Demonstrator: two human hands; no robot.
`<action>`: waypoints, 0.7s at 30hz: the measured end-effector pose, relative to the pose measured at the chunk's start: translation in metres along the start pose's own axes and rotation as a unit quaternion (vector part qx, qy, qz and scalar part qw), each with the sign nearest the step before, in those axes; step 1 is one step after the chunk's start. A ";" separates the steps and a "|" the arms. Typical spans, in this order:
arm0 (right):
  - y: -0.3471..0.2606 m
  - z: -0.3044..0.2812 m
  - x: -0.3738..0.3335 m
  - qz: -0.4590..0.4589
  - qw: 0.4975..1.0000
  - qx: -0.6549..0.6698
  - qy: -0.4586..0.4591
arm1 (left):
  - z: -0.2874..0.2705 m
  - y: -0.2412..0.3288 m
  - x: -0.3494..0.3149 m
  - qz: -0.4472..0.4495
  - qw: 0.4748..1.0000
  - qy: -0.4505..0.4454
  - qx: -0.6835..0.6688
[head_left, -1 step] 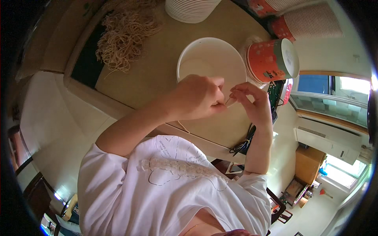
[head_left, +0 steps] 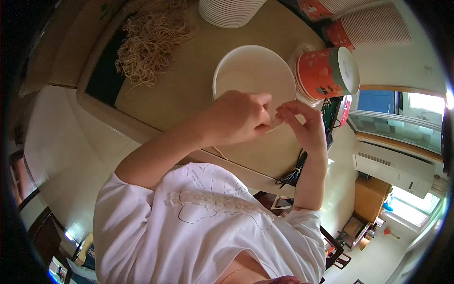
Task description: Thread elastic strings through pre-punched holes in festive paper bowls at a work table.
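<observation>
A white round paper bucket (head_left: 255,71) stands in front of me on the table, its mouth facing up toward me. At the near side of its rim, my left hand (head_left: 234,118) is closed, its thumb and fingers curled in a pinch. Close to its right is my right hand (head_left: 305,124), thumb and forefinger pressed together. Between them they grip a thin string, mostly hidden by the fingers. A loose pale string end (head_left: 220,152) shows below my left forearm near the table's edge. Farther left lies a tangled heap of beige strings (head_left: 147,49).
An orange and green bucket stack (head_left: 318,73) lies on its side just right of the white bucket. White nested buckets (head_left: 231,12) stand at the far edge, more stacks (head_left: 373,28) at the far right. Black cables (head_left: 295,173) hang by the table's right edge.
My left hand has shifted very slightly right, closer to my right fingertips. The bit of string seen between them is now barely visible. The bucket stays in place.
</observation>
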State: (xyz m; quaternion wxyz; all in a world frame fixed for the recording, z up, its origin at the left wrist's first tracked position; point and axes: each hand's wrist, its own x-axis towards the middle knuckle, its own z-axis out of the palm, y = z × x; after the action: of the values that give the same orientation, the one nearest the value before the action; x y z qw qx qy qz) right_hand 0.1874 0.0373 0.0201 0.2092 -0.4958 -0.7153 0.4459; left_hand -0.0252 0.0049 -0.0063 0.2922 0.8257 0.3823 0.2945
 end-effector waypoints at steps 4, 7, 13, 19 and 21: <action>0.003 0.001 -0.002 -0.049 0.998 -0.038 -0.011 | 0.008 0.003 0.002 0.070 0.987 0.054 0.136; 0.004 0.005 -0.003 -0.044 0.998 -0.033 0.001 | 0.013 0.008 0.008 0.068 0.974 0.059 0.209; 0.010 0.026 -0.015 -0.053 0.995 -0.013 0.088 | 0.014 0.008 0.010 -0.021 0.999 0.040 -0.019; 0.005 0.045 -0.026 -0.077 0.971 -0.003 0.225 | 0.016 0.004 0.015 -0.103 0.977 0.060 -0.179; 0.003 0.043 -0.024 -0.087 0.964 -0.010 0.253 | 0.015 0.001 0.022 -0.162 0.950 0.046 -0.263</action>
State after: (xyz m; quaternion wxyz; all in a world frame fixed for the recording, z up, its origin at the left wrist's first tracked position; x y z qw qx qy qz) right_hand 0.1673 -0.0026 -0.0010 0.4160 -0.5305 -0.6838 0.2792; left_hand -0.0022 0.0183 -0.0098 0.5248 0.6320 0.4331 0.3710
